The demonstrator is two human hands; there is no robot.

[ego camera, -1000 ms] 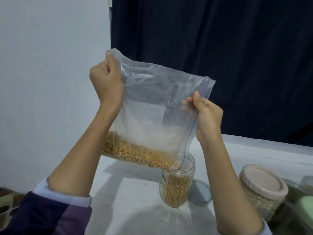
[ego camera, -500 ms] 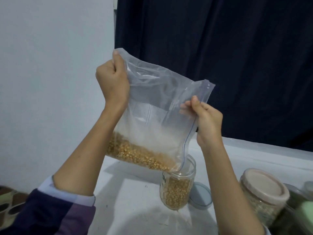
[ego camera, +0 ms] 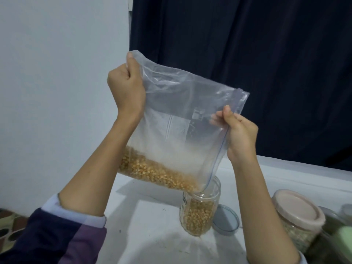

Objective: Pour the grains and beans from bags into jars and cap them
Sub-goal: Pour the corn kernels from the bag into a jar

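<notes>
No text can be read anywhere. The clear bag (ego camera: 182, 119) has a pale printed panel, and the open jar (ego camera: 200, 212) has a small label strip on its side, but both are too blurred to read.

A white desk (ego camera: 152, 225) runs from the foreground back to a pale wall and a dark curtain. An open glass jar (ego camera: 200, 212), partly filled with yellow kernels, stands upright on it near the middle. Just to the jar's right a bluish round lid (ego camera: 227, 221) lies flat on the surface. Farther right stands a larger jar with a pinkish cap (ego camera: 297, 210), holding pale grains, with greenish containers (ego camera: 337, 242) crowded against the desk's right edge, too blurred to identify.
</notes>
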